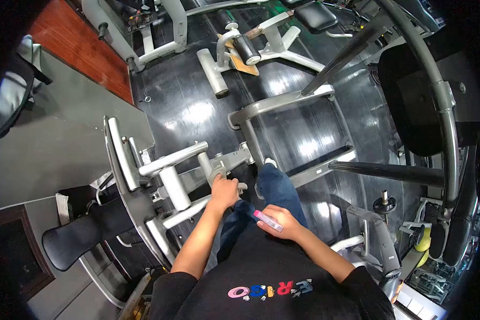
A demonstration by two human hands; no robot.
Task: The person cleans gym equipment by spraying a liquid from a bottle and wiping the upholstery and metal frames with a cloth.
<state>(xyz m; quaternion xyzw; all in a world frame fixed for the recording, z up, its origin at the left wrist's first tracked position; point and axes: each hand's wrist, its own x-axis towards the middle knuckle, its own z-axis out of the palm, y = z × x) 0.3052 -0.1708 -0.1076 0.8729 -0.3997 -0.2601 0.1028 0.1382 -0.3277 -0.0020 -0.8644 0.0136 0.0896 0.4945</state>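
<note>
My right hand point(285, 224) is closed around a small clear tube with a pink cap point(268, 220), held in front of my black T-shirt. The capped end points up and to the left. My left hand point(225, 192) reaches down to the silver frame of a gym machine point(173, 160), its fingers curled in at a short metal post point(205, 164). I cannot tell what those fingers hold, as the back of the hand covers it. Just right of this hand, my legs in blue jeans point(280, 192) stand close to the frame.
A black padded bench point(64, 248) lies to the left of the machine. Ahead, a grey metal base frame point(282, 104) rests on the shiny black floor point(181, 106). Another machine with a black roller point(247, 50) stands farther off. Thick upright tubes point(445, 122) rise at right.
</note>
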